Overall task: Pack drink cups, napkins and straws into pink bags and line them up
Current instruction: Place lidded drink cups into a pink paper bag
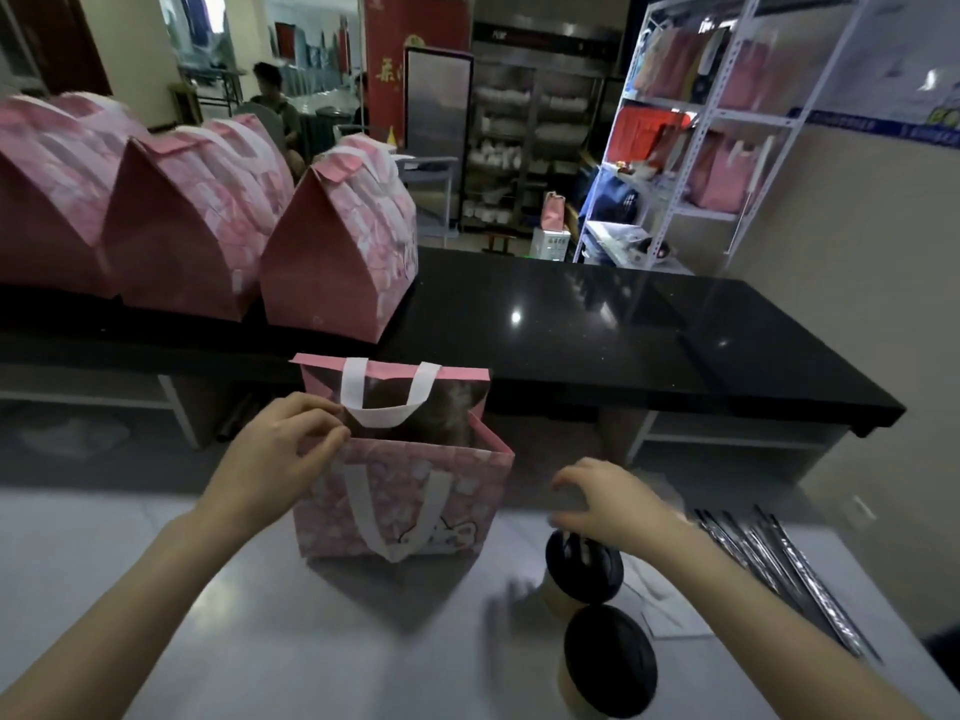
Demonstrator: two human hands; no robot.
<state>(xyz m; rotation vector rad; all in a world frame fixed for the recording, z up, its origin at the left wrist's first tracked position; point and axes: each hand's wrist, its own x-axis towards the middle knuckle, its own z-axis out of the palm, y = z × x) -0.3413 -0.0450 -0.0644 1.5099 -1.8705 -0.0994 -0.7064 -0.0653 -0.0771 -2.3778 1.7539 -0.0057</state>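
On the black counter [623, 330], far left: three closed pink bags stand in a row, tops folded over: left bag [41, 200], middle bag [176, 226], right bag [332, 252]. Each touches or nearly touches its neighbour.

Below the counter, on the grey table [260, 641]: the open pink bag [400, 501] stands upright, mouth open, with its white handles showing at front and back. The bag's inside is dark and its contents are unreadable.

Left hand [275, 449]: thumb and fingers are curled onto the bag's near left rim and pinch it at the top corner. The bag lies directly right of the fingertips, and its rim runs out from between them.

Right hand [613, 501]: it is to the right of the bag and apart from it, palm down, fingers curved and spread, enclosing nothing. It hovers over the far cup [584, 569], which has a black lid. The fingertips sit just above the lid's far edge. There is motion blur here, so I cannot tell whether they touch it.

The near cup [610, 659], also with a black lid, stands just in front of the far cup, clear of the hand.

Far right on the table: wrapped straws [779, 558] lie in a loose bundle, beyond the right wrist.

Background right: a white shelf [701, 122] carries more pink bags.
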